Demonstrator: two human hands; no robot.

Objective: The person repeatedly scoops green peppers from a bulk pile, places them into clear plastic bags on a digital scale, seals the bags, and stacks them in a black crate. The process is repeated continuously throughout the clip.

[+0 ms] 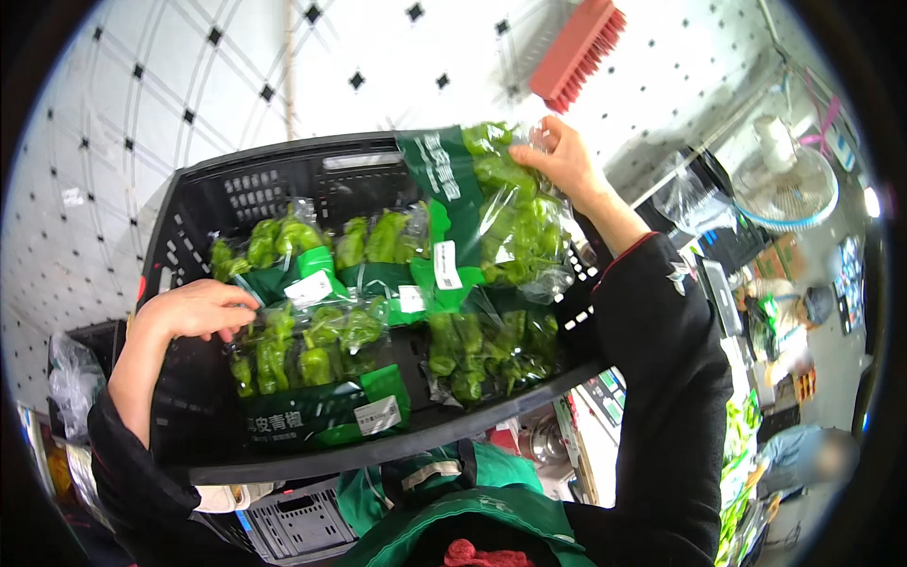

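Clear-and-green plastic bags of green peppers lie in a black perforated plastic crate (280, 152). My right hand (563, 159) pinches the top right edge of one bag of green peppers (514, 220), tilted up at the crate's right side. Over the crate's left end, my left hand (195, 308) reaches in with fingers at the corner of the upper left pepper bag (283, 255); whether it grips the film is unclear. Another pepper bag (382, 248) sits in the middle. In front lie a lower left bag (319, 383) and a lower right bag (489, 344), the latter partly covered.
A red bristle brush (577, 53) is by the white patterned tiled wall (358, 42) behind the crate. To the right are a fan (783, 177), loose green vegetables (737, 453) and a person (793, 453). Below stands a grey crate (301, 521).
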